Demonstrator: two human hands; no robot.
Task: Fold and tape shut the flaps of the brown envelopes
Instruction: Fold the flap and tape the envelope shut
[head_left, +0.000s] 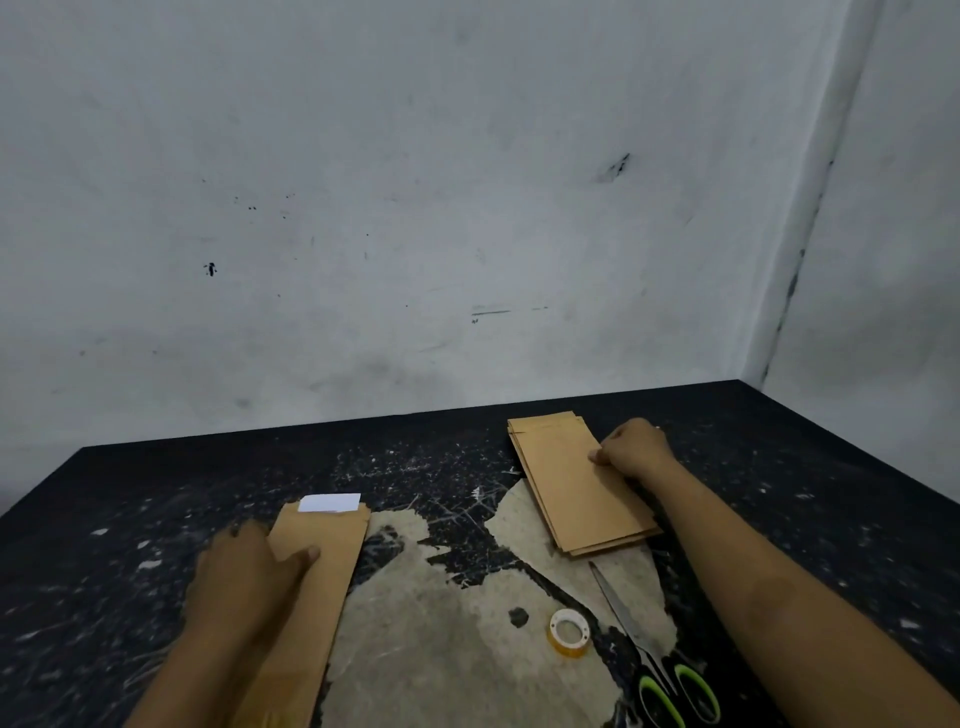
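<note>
Left hand rests on one brown envelope near-left on the desk, thumb pressing its face; white sheet shows at the far, open end. Right hand pinches the top of the envelope stack, far right. Judged: paper is light, thin, creasable, slides easily; grip by an edge. Tape roll and scissors lie near.

you're at a rough makeshift work corner, more workshop or back room than office. the black tabletop is scratched all over, its coating worn off to a bare patch near you. the pale walls are scuffed and marked, meeting in a grimy corner at far right.
</note>
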